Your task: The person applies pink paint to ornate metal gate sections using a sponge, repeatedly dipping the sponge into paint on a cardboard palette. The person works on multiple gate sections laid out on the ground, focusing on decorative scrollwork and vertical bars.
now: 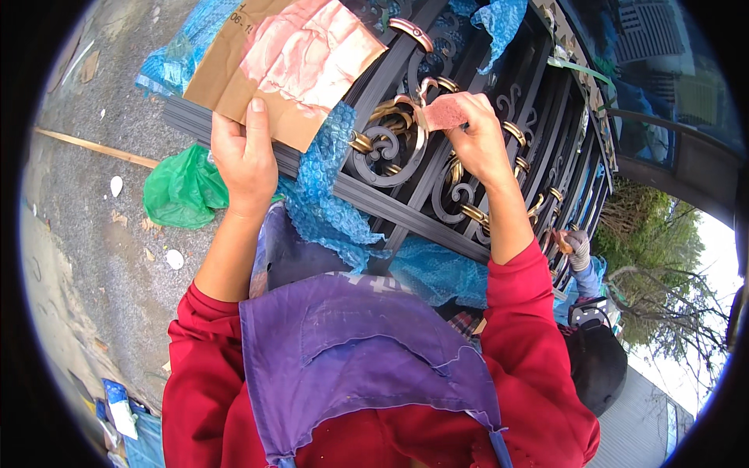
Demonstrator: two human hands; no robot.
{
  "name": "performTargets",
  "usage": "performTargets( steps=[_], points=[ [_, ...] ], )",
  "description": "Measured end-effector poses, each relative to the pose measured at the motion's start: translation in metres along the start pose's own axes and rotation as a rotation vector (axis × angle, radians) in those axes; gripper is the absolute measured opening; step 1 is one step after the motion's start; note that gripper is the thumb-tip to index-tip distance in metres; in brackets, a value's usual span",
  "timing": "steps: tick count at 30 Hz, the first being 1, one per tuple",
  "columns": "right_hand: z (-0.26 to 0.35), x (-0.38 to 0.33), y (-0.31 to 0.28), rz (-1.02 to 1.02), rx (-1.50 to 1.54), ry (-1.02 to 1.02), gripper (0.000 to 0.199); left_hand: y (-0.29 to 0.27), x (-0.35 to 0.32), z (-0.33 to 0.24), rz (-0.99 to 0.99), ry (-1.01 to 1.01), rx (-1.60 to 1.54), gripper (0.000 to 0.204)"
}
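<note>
My left hand point(246, 160) grips the lower edge of a brown cardboard piece point(214, 74), thumb on top. A wet, glossy pink coating point(300, 54) covers much of that cardboard. In my right hand point(480, 136) is a pink sponge point(445, 113), pinched between thumb and fingers. Its tip meets a scroll ornament with a copper-coloured edge on the dark grey metal gate point(367, 204). Gold collars point(361, 142) and curled grey scrolls point(382, 152) surround the spot. My right fingertips are partly hidden behind the sponge.
Blue bubble wrap point(324, 175) is tucked round the gate's edges. A green plastic bag point(186, 187) and a wooden strip point(97, 148) lie on the concrete at left. At right, another person's gloved hand point(577, 248) is by the gate, with a dark cap point(597, 366) below.
</note>
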State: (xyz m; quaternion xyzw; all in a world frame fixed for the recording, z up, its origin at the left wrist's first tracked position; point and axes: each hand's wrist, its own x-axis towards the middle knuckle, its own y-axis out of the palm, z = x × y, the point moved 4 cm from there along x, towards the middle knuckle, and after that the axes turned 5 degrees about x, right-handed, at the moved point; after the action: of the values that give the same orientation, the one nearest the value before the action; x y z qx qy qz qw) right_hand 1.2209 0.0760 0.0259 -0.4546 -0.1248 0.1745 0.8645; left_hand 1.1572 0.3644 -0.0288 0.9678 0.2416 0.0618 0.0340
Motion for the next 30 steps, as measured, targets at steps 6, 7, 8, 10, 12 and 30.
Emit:
performTargets(
  steps=[6, 7, 8, 10, 12, 30],
  points=[
    [0.003, 0.012, -0.009, -0.059, -0.031, 0.018, 0.026, -0.003, -0.001, 0.005, 0.006, -0.01, 0.008, 0.031],
    [0.004, 0.014, -0.009, -0.046, 0.012, -0.005, 0.027, -0.002, -0.001, 0.005, 0.007, -0.02, -0.013, 0.031],
    [0.006, 0.013, -0.005, 0.0, -0.019, -0.056, 0.028, -0.002, -0.001, 0.004, 0.011, -0.016, -0.011, 0.031],
    [0.006, 0.01, 0.004, 0.051, -0.104, -0.151, 0.031, -0.003, 0.0, 0.004, 0.017, -0.01, -0.005, 0.032],
    [-0.001, 0.013, -0.005, -0.038, -0.088, -0.085, 0.031, -0.001, 0.0, 0.003, 0.023, 0.011, 0.026, 0.032],
    [-0.022, 0.026, -0.009, -0.281, 0.138, 0.123, 0.027, 0.0, -0.001, 0.003, 0.034, -0.005, -0.021, 0.033]
  ],
)
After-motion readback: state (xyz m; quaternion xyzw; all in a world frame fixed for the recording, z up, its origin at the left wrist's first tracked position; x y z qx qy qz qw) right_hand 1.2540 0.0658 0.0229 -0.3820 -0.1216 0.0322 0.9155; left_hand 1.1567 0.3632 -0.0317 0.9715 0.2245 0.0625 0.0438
